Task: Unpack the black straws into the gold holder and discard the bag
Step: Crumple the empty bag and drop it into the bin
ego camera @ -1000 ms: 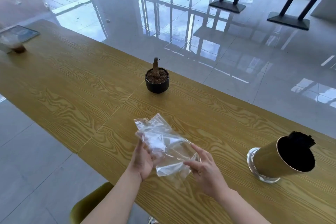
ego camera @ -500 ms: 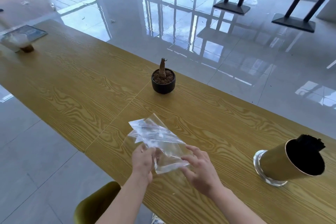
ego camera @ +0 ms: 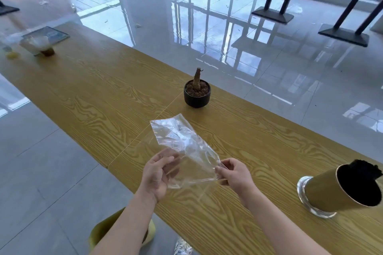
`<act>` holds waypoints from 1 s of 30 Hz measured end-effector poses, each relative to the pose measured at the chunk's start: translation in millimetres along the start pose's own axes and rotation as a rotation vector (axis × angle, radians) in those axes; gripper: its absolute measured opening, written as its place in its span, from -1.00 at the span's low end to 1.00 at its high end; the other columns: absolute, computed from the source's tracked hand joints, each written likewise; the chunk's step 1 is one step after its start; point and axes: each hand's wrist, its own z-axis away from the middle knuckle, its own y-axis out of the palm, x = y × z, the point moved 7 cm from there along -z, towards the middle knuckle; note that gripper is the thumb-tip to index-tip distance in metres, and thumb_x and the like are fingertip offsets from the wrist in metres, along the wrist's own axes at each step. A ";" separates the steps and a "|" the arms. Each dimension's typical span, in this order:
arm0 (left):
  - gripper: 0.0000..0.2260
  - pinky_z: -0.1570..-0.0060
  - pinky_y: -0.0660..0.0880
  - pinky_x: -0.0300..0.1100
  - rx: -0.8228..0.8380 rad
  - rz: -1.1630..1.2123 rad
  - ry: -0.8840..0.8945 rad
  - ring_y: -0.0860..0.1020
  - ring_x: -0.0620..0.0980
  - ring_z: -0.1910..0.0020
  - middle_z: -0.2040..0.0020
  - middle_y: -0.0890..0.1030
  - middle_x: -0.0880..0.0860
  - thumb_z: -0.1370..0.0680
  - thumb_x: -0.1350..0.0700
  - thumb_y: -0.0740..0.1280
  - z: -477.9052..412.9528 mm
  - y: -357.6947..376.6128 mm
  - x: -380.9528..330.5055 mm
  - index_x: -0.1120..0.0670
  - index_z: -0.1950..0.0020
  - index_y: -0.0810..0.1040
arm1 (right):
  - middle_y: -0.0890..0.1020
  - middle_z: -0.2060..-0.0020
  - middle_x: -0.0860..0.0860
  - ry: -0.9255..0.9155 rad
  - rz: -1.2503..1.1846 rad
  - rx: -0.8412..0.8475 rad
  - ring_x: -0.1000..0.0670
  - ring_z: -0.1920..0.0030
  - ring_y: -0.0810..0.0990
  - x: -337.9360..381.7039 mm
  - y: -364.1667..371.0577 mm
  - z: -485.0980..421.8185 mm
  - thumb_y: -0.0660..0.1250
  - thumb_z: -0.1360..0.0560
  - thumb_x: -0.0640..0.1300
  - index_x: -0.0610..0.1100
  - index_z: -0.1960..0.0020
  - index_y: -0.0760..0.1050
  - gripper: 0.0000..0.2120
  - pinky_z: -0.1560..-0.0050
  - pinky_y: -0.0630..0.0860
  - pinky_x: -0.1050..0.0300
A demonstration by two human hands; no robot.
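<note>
The bag (ego camera: pixel 182 149) is empty and clear, held above the table (ego camera: pixel 103 93) near its front edge, with its far corner free. Our left hand (ego camera: pixel 157 174) pinches its near left side between thumb and fingers; our right hand (ego camera: pixel 234 176) pinches its near right corner. The straws (ego camera: pixel 366 170) already stand in the holder (ego camera: pixel 329 190), which sits close to the front edge at the right, so we judge that only disposal remains.

Risks:
- The film is light and slippery. A loose pinch could let it slide off the front edge to the floor.
- A wide sweep of the right arm could strike the holder and tip it.
- The pot (ego camera: pixel 196 94) stands behind the bag, well clear.
- No bin is visible, so we must locate one.
</note>
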 end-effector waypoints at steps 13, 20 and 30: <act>-0.80 0.04 0.58 0.01 -0.522 0.171 0.227 0.71 0.14 0.02 -0.05 0.72 0.22 -0.52 0.26 0.43 110.7 -160.2 -27.2 0.10 -0.12 0.63 | 0.66 0.13 -0.22 -0.269 0.303 0.335 -0.07 0.26 0.64 27.9 147.5 41.5 0.47 -0.49 -0.19 -0.06 -0.12 0.50 -0.75 0.18 0.64 -0.04; -0.91 0.16 0.55 -0.05 -0.761 0.303 0.171 0.68 0.14 0.10 0.05 0.71 0.18 -0.56 0.29 0.38 149.6 -256.0 0.0 0.12 0.01 0.62 | 0.65 0.17 0.04 -0.438 0.622 0.453 -0.03 0.17 0.64 21.8 251.4 74.2 0.40 -0.53 -0.08 0.01 -0.30 0.49 -0.65 0.07 0.59 0.02; -0.88 0.44 0.45 -0.24 -0.815 0.193 0.001 0.60 -0.07 0.53 0.48 0.64 0.03 -0.54 0.35 0.36 98.8 -372.3 56.8 0.14 0.09 0.60 | 0.69 0.11 -0.15 -0.536 1.031 0.354 -0.22 0.06 0.63 -61.9 363.9 58.5 0.22 -0.57 -0.24 -0.17 -0.14 0.52 -0.82 0.09 0.51 -0.02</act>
